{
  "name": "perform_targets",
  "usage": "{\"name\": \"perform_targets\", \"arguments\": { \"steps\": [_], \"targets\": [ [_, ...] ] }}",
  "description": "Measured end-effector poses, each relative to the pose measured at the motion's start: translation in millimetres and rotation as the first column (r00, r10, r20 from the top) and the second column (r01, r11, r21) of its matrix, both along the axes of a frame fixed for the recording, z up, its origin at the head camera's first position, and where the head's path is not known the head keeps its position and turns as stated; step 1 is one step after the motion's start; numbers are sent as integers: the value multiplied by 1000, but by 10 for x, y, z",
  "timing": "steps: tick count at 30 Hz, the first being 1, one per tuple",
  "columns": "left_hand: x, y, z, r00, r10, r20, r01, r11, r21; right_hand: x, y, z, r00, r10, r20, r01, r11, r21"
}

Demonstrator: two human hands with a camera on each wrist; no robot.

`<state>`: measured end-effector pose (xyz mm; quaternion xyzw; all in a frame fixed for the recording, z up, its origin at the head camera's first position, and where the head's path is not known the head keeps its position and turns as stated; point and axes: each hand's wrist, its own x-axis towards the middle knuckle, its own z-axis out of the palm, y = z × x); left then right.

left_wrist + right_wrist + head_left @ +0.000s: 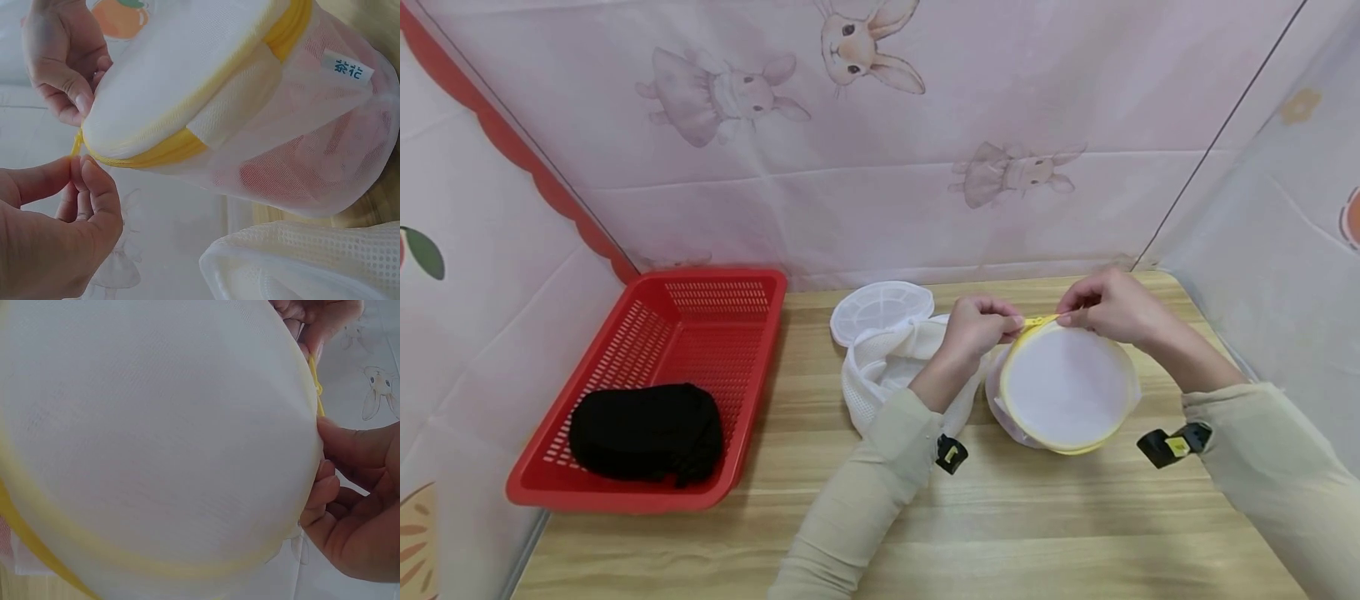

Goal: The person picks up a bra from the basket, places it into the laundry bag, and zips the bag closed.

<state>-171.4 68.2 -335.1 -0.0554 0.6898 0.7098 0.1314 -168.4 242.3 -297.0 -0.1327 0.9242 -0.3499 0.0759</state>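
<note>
A round white mesh laundry bag point(1067, 387) with a yellow zipper stands on the table at the right, its lid tilted towards me. Through its sheer side in the left wrist view, something pink point(294, 165) shows inside. At the far rim, my left hand point(973, 333) pinches the end of the yellow zipper strip point(76, 145) between thumb and fingers. Close beside it, my right hand point(1108, 307) grips the lid's edge, thumb on top and fingers behind. A white label point(348, 67) is sewn to the bag's side.
Left of the bag lies an opened white mesh bag point(872, 375), partly behind my left arm. A flat white mesh piece point(880, 310) is behind it. A red basket point(748, 392) at the left holds a black cloth bundle point(643, 433). Printed cloth walls border the wooden table point(992, 533).
</note>
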Motion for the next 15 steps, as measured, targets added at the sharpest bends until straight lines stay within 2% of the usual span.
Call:
{"name": "perform_targets", "arguments": {
  "steps": [3,10,15],
  "targets": [
    [4,-23,-19,1000,-2,5,2,1000,21,7,34,-9,1000,-22,-6,22,1000,5],
    [-16,-164,-114,1000,-20,9,20,999,42,26,271,-33,990,-143,2,143,990,17],
    [-33,-266,-199,1000,-21,20,20,998,61,24,401,-80,986,-164,30,165,986,-34]
  ]
}}
